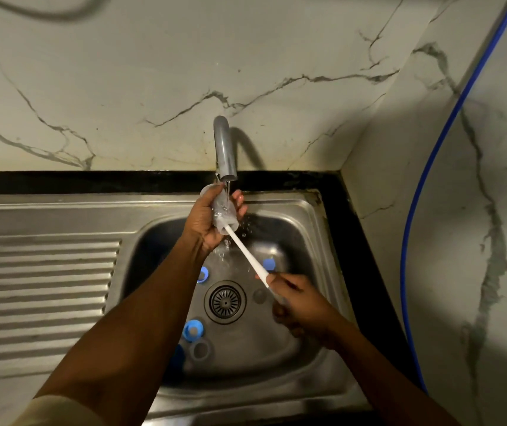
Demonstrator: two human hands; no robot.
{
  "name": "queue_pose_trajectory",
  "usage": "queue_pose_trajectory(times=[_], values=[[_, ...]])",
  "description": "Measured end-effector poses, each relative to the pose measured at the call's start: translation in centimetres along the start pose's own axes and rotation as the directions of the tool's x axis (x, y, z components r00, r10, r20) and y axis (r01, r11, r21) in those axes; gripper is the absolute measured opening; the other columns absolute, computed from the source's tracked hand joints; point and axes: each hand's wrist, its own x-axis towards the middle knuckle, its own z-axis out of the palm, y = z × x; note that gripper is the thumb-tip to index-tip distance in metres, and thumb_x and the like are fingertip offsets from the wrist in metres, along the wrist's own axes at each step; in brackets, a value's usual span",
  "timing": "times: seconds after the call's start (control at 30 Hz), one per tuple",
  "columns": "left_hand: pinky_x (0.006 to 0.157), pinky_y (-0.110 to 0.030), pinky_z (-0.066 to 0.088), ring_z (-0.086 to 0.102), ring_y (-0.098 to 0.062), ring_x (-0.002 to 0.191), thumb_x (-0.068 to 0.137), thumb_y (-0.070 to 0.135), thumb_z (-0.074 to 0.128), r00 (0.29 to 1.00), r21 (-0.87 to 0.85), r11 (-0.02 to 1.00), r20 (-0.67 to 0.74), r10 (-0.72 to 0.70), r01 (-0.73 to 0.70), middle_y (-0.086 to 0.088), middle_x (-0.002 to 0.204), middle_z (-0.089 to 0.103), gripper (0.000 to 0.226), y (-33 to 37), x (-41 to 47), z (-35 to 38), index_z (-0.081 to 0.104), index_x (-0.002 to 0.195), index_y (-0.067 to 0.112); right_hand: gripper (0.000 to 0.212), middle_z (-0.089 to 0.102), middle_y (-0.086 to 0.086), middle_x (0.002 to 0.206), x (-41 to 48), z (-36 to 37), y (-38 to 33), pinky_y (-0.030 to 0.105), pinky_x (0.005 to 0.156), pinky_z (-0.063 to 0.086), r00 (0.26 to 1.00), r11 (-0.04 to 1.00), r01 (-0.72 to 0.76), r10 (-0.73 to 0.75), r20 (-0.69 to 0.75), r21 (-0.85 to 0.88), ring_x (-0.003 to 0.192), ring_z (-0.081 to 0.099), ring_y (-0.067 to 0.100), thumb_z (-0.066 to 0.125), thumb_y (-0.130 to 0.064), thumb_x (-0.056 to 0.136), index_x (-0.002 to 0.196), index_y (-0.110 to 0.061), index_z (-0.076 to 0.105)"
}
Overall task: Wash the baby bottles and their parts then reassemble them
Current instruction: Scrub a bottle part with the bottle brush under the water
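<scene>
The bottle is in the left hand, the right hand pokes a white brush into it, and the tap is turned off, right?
Not quite: the tap is on. The head view shows water running from it onto the bottle. The rest is right: the left hand holds the bottle and the right hand pokes the white brush into it.

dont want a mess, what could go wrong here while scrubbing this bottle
The wet bottle sits in the left hand under the running tap; it could slip into the sink. Hard strokes of the brush in the right hand may spray water outward. Blue parts lie loose near the drain and could be hit.
</scene>
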Motion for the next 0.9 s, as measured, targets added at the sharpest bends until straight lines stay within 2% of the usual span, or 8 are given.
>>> queue_pose_trajectory(times=[0.13, 0.27, 0.4, 0.5, 0.6, 0.7, 0.8, 0.9], values=[[0.06, -0.034, 0.057, 0.067, -0.025, 0.075, 0.085, 0.026, 0.079, 0.923, 0.513, 0.842, -0.221, 0.315, -0.165, -0.021, 0.1, 0.065, 0.055, -1.8, 0.8, -0.1, 0.054, 0.126, -0.001, 0.033, 0.067, 0.004, 0.08, 1.6, -0.9, 1.5, 0.037, 0.074, 0.05, 0.919, 0.642, 0.137, -0.367, -0.145, -0.754, 0.081, 0.061, 0.025, 0.043, -0.034, 0.104, 0.128, -0.024, 0.062], [0.073, -0.046, 0.057, 0.063, -0.032, 0.08, 0.096, 0.024, 0.063, 0.967, 0.306, 0.94, -0.152, 0.204, -0.151, -0.017, 0.088, 0.063, 0.025, -1.3, 0.3, -0.1, 0.059, 0.111, 0.005, 0.025, 0.056, 0.0, 0.062, 1.1, 0.4, 0.9, 0.03, 0.052, 0.043, 0.924, 0.844, 0.231, -0.346, -0.163, -0.483, 0.057, 0.051, 0.018, 0.046, -0.029, 0.105, 0.109, -0.015, 0.066], [0.099, -0.055, 0.051, 0.067, -0.022, 0.086, 0.083, 0.021, 0.075, 0.998, 0.019, 0.998, 0.02, 0.052, -0.052, -0.009, 0.092, 0.068, 0.031, 0.9, 0.3, -1.3, 0.063, 0.109, 0.011, 0.027, 0.041, -0.001, 0.055, -0.6, 0.3, -0.8, 0.014, 0.039, 0.021, 0.995, 0.996, -0.045, 0.037, 0.089, 0.083, 0.044, 0.029, 0.01, 0.043, -0.038, 0.106, 0.115, -0.03, 0.067], [0.089, -0.045, 0.059, 0.069, -0.022, 0.087, 0.083, 0.018, 0.072, 0.999, 0.035, 0.999, 0.005, 0.035, -0.035, -0.012, 0.096, 0.069, 0.039, 1.4, 0.5, -0.7, 0.062, 0.117, 0.003, 0.026, 0.042, -0.008, 0.052, 0.2, 0.3, 0.0, 0.017, 0.041, 0.025, 0.996, 0.996, 0.086, -0.085, 0.029, -0.021, 0.043, 0.032, 0.007, 0.045, -0.033, 0.106, 0.118, -0.026, 0.067], [0.061, -0.034, 0.057, 0.067, -0.022, 0.072, 0.082, 0.019, 0.079, 0.948, 0.403, 0.898, -0.176, 0.265, -0.176, -0.017, 0.093, 0.068, 0.053, 0.6, 1.1, -0.6, 0.059, 0.126, -0.002, 0.029, 0.062, -0.012, 0.068, 1.9, -1.0, 1.2, 0.029, 0.066, 0.046, 0.935, 0.771, 0.219, -0.342, -0.099, -0.599, 0.066, 0.056, 0.003, 0.046, -0.034, 0.104, 0.124, -0.023, 0.064], [0.074, -0.04, 0.061, 0.068, -0.029, 0.099, 0.091, 0.027, 0.07, 0.92, 0.486, 0.853, -0.215, 0.329, -0.191, -0.02, 0.118, 0.063, 0.05, -0.9, 1.3, -0.8, 0.051, 0.133, 0.006, 0.039, 0.07, 0.004, 0.101, 2.1, -0.9, 1.8, 0.037, 0.084, 0.05, 0.913, 0.621, 0.095, -0.366, -0.18, -0.778, 0.096, 0.061, 0.024, 0.038, -0.045, 0.102, 0.135, -0.032, 0.055], [0.085, -0.051, 0.059, 0.065, -0.032, 0.103, 0.093, 0.021, 0.069, 0.957, 0.33, 0.931, -0.186, 0.224, -0.154, -0.018, 0.122, 0.061, 0.051, -0.8, 1.0, -1.2, 0.049, 0.135, 0.003, 0.025, 0.056, -0.003, 0.063, 1.1, 0.3, 1.1, 0.028, 0.05, 0.041, 0.932, 0.876, 0.229, -0.323, -0.164, -0.425, 0.053, 0.049, 0.011, 0.047, -0.032, 0.105, 0.118, -0.025, 0.067], [0.08, -0.044, 0.059, 0.064, -0.026, 0.088, 0.086, 0.02, 0.074, 0.986, 0.047, 0.993, -0.125, 0.113, -0.108, -0.015, 0.107, 0.064, 0.038, 0.5, 0.6, -1.1, 0.06, 0.118, 0.004, 0.022, 0.042, -0.001, 0.056, -0.1, 1.1, -0.6, 0.016, 0.041, 0.022, 1.0, 0.997, -0.014, 0.013, 0.011, 0.078, 0.042, 0.032, 0.009, 0.047, -0.038, 0.105, 0.113, -0.032, 0.066]])
